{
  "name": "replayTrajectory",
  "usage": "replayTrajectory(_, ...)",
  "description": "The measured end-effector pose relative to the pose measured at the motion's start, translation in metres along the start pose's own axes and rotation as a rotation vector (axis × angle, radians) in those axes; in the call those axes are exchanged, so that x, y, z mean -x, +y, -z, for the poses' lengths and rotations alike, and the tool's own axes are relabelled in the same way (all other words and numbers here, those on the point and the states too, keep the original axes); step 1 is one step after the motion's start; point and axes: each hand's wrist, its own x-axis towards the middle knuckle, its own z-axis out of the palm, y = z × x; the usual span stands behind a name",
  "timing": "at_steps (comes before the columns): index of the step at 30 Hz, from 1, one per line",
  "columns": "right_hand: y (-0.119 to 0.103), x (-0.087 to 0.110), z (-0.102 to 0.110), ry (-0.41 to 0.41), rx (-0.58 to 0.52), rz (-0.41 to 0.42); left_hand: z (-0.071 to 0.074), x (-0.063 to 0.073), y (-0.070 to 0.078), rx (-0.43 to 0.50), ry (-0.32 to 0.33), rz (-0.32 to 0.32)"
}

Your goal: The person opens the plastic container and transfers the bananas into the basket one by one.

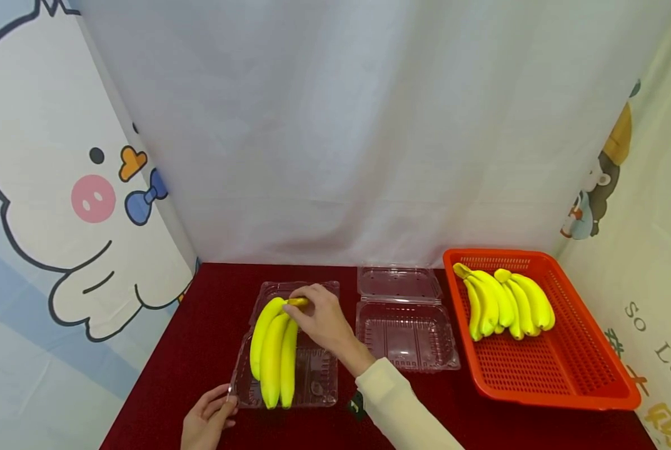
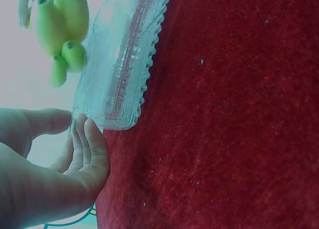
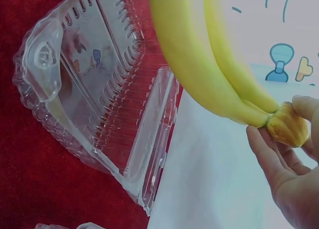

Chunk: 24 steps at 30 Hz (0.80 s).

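Note:
My right hand (image 1: 326,319) pinches the brown stem end of a bunch of yellow bananas (image 1: 273,359). In the right wrist view that stem (image 3: 289,125) sits between thumb and fingers, and the bunch hangs over a clear plastic clamshell box (image 3: 99,84) with its lid folded back. At the near left corner of the same box (image 1: 318,397), my left hand (image 1: 208,415) pinches the edge between thumb and fingers. The left wrist view shows the left hand (image 2: 75,159) on the rim of the box (image 2: 117,84), with banana tips (image 2: 65,27) above it.
A second clear clamshell box (image 1: 405,337) lies opened flat right of the first. Farther right, a red plastic basket (image 1: 560,381) holds two banana bunches (image 1: 506,306). A small dark object (image 1: 357,405) lies by the right sleeve. Behind the dark red tabletop (image 1: 172,369) hangs a white curtain (image 1: 324,137).

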Motion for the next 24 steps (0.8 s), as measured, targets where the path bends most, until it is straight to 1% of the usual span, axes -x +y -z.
replayTrajectory(4, 0.000, 0.000, 0.007, 0.018, -0.032, -0.054, 0.000, 0.000, 0.000, 0.001, 0.001, 0.002)
replayTrajectory(12, 0.001, 0.001, 0.021, 0.071, -0.048, -0.214, 0.000, -0.002, -0.002, 0.011, 0.004, 0.000)
replayTrajectory(16, 0.002, 0.002, 0.028, 0.085, -0.107, -0.257, 0.001, -0.003, -0.003, 0.014, 0.005, 0.000)
replayTrajectory(24, 0.007, 0.006, 0.045, 0.108, -0.254, -0.316, 0.001, -0.003, -0.003, 0.021, 0.000, 0.006)
